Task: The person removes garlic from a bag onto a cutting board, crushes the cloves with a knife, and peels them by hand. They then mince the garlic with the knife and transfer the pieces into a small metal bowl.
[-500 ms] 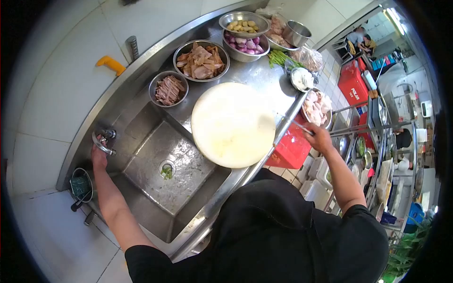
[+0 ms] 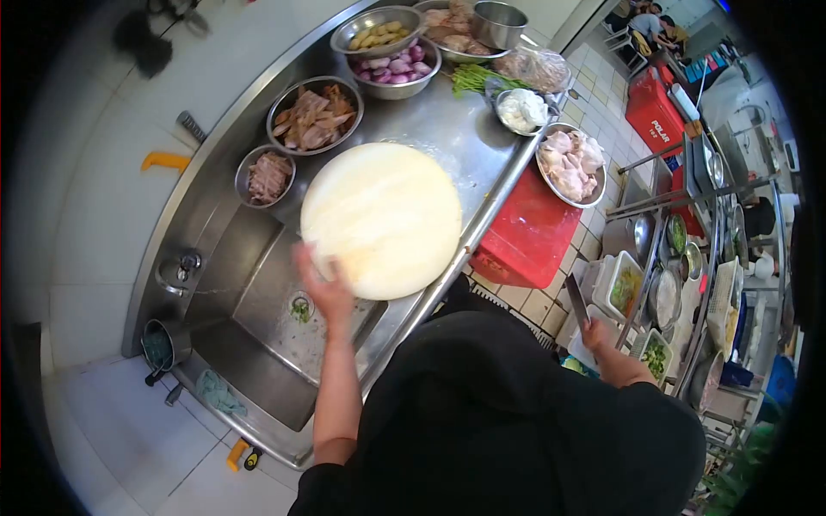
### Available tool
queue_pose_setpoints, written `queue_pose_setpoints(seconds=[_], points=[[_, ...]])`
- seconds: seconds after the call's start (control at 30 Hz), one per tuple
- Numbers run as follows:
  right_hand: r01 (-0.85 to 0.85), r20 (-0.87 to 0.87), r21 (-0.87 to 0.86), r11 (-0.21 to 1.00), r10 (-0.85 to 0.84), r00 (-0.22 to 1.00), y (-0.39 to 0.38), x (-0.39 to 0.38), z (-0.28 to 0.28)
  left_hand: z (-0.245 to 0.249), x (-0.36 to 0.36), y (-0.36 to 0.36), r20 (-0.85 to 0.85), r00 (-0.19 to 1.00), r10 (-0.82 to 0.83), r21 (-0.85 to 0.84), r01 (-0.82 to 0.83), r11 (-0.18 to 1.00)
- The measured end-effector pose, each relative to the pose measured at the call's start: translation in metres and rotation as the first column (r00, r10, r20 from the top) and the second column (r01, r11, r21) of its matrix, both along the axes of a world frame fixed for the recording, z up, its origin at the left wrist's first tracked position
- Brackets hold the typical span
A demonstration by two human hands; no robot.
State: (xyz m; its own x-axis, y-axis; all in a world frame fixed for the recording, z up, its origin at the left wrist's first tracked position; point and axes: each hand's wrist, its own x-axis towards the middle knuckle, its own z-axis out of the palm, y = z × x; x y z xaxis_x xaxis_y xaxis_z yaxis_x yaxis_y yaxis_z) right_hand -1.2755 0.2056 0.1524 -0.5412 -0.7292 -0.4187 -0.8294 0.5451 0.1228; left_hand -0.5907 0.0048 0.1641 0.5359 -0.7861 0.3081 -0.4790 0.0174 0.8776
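Left hand [image 2: 327, 291] at board [image 2: 385, 202]; knife [image 2: 577, 299] in right hand [image 2: 595, 333].
Left grip apart, blurred; right grip clamped on knife handle. Board near worktop's [image 2: 477, 159] front edge.

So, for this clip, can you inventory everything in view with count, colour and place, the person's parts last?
round cutting board: one, cream, on the steel counter
rectangular steel sink: one, silver, beside the board
curved metal faucet: one, silver, sink's back
round steel bowls: at least six, silver, on and beside the counter
small onions: several, purple, in one bowl
leafy stalks: one bunch, green, counter's far end
plastic chests: at least two, red, right of the counter
crumpled cloth: one, teal, sink's edge
plastic tubs: at least two, white, right
long-bladed knife: one, dark, in the right hand
left hand: one, bare, blurred, at the board's edge
right hand: one, bare, around the knife
clothed torso: one, black, bottom
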Motion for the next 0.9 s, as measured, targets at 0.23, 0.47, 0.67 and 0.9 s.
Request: queue_pose_setpoints(seconds=[0.23, 0.47, 0.67, 0.9], points=[[0.391, 0.286, 0.076, 0.917, -0.396, 0.873, 0.04, -0.034, -0.055, -0.008, -0.144, -0.096, 0.414, 0.56, -0.717, 0.529, 0.494, 0.691], [0.659, 0.442, 0.059, 0.75, -0.612, 0.656, 0.092, -0.061, -0.08, 0.017, -0.044, -0.079, 0.647, 0.761, -0.045, 0.593, -0.466, 0.656], [0.726, 0.44, -0.046, 0.687, -0.638, 0.632, 0.169, -0.093, -0.14, 0.009, 0.011, -0.093, 0.668, 0.664, 0.336, 0.34, -0.674, 0.656], [0.816, 0.56, -0.018, 0.578, -0.67, 0.487, 0.154, -0.134, -0.199, 0.033, -0.299, -0.28, 0.283, 0.857, -0.431, 0.166, 0.399, 0.902]])
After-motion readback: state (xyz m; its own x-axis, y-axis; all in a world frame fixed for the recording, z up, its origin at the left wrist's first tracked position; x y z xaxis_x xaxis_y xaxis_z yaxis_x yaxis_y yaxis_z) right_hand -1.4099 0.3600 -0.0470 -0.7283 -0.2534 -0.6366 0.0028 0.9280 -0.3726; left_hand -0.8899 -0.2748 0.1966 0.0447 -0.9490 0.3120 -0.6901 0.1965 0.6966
